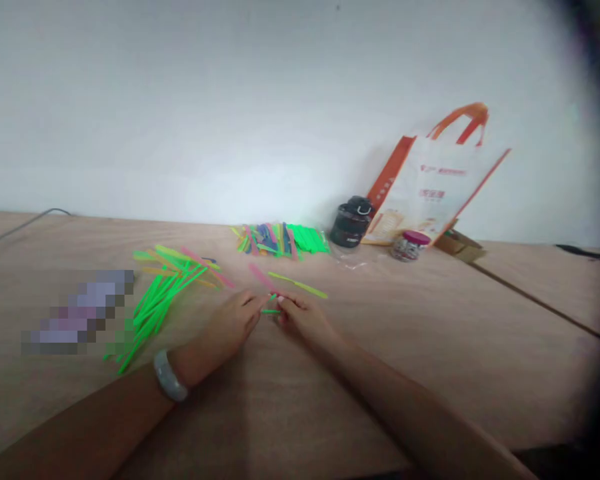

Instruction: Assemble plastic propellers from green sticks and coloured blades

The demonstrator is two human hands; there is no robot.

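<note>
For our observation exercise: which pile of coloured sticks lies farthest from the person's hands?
The tight pile of blue, pink and green sticks by the black bottle; the other pile, loose green and orange sticks, lies beside the left hand.

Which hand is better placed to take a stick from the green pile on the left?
Left, probably: the left hand lies nearer the green sticks, while the right hand sits farther away, beyond it.

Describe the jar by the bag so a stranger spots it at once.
Find the orange-trimmed bag leaning on the wall. At its foot, between a black bottle and a cardboard box, stands the jar. Only it has a pink lid.
</note>
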